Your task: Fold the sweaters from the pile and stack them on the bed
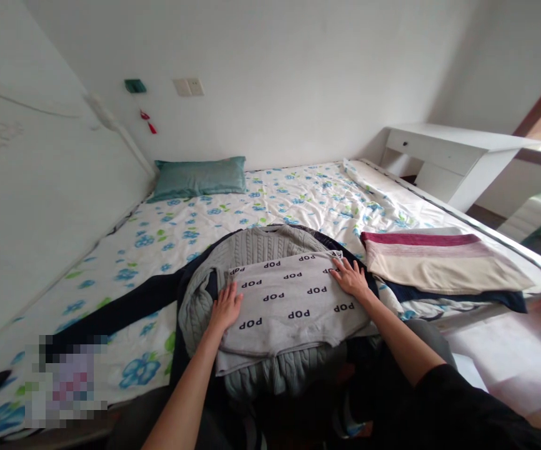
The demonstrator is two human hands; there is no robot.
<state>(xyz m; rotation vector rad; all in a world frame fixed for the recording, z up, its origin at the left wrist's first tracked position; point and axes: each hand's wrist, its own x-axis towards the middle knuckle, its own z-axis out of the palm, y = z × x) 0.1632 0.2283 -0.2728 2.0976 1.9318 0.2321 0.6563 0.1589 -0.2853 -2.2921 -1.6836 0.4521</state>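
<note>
A light grey garment [275, 312] printed with "POP" lies folded into a rough rectangle in front of me. My left hand [227, 306] rests flat on its left edge, fingers apart. On its upper right corner my right hand [351, 279] lies with the fingers spread. Under the printed garment is a grey cable-knit sweater [252, 247], whose lower hem hangs over the bed's front edge. Beneath that a dark navy garment [125, 312] shows, one sleeve stretched out to the left. Neither hand grips anything.
Folded clothes, with a beige and maroon striped one [439, 262] on top, lie at the right. A green pillow [200, 178] sits at the far left of the floral bedsheet [293, 200]. A white desk [453, 150] stands beyond the bed's right edge.
</note>
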